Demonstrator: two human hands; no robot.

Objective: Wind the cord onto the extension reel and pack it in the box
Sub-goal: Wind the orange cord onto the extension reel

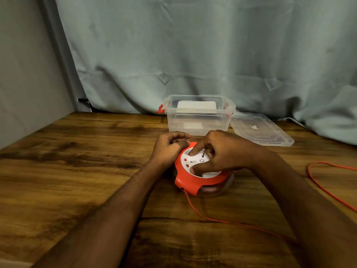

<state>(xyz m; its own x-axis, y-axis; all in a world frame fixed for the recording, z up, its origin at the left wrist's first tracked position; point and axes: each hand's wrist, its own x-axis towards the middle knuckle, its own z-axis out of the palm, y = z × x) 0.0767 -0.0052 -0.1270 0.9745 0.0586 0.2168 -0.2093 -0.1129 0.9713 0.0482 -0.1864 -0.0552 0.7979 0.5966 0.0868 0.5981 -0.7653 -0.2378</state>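
Head view: I'm seeing the orange reel [195,174] sitting mid-tabletop [77,171], before the open clear box [197,115]. My left hand [170,147] is curling closed against its rim; my right hand [222,151] is pressing fingers onto its white face. The orange cord [222,219] is trailing loose rightward

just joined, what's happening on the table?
A person is winding an orange cord onto an orange and white extension reel on the wooden table. The left hand steadies the reel's far-left edge; the right hand has fingers pressed on the white socket face. Much cord lies loose on the table. The clear box sits open behind, with something white inside, its lid lying beside it.
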